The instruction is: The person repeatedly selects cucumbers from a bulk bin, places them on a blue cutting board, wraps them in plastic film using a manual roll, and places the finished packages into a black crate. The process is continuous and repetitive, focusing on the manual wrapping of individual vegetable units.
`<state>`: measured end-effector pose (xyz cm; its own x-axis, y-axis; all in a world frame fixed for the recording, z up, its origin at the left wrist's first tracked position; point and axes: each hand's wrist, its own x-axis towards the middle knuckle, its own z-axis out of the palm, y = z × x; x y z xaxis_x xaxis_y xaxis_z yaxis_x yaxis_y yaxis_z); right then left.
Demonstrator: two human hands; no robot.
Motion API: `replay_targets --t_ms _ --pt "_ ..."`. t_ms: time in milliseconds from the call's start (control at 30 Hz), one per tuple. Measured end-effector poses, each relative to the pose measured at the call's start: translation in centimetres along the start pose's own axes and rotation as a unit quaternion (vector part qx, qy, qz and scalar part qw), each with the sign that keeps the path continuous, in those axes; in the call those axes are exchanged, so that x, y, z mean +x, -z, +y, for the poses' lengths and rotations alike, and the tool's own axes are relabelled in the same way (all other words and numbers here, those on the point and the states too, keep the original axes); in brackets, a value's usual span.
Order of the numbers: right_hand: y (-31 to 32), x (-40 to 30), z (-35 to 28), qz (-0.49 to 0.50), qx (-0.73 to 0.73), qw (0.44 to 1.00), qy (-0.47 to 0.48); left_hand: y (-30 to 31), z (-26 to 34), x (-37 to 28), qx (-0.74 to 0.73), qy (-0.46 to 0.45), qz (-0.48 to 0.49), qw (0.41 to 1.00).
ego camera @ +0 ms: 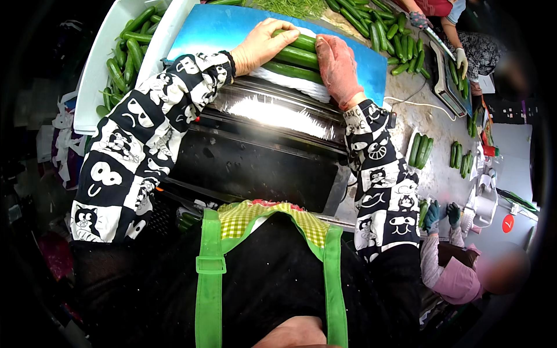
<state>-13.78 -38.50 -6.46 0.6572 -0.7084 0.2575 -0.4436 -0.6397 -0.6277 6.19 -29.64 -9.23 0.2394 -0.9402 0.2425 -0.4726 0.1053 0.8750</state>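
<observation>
Several green cucumbers (pixel 296 56) lie side by side on a white tray (pixel 292 83), whose lower edge looks ridged. My left hand (pixel 269 42), bare, grips their left end, with the thumb over the top cucumber. Around the right end curls my right hand (pixel 338 67), in a reddish glove. Directly below the tray, nearer my body, is a shiny roll of clear plastic film (pixel 278 111) on a dark wrapping machine (pixel 256 167). A blue panel (pixel 209 30) extends behind my hands. The hands hide the cucumbers' ends.
At left stands a white bin (pixel 93 87) of cucumbers. More cucumbers (pixel 404 45) are piled on the metal table (pixel 396 100) at back right, near a scale (pixel 448 87). A tray of cucumbers (pixel 421 151) sits at right. Two gloved people work along the right side.
</observation>
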Motion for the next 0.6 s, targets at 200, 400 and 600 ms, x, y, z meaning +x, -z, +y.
replay_targets --t_ms 200,400,600 --pt "4.7 -2.4 0.8 0.063 0.085 0.992 -0.063 2.3 -1.1 -0.7 0.076 -0.059 0.001 0.995" --pt "13.1 -10.2 1.6 -0.143 -0.135 0.965 0.173 14.3 2.4 -9.1 0.248 -0.126 -0.099 0.955" --pt "10.1 -10.5 1.0 -0.157 -0.197 0.931 0.263 12.0 2.7 -9.7 0.277 -0.23 -0.201 0.911"
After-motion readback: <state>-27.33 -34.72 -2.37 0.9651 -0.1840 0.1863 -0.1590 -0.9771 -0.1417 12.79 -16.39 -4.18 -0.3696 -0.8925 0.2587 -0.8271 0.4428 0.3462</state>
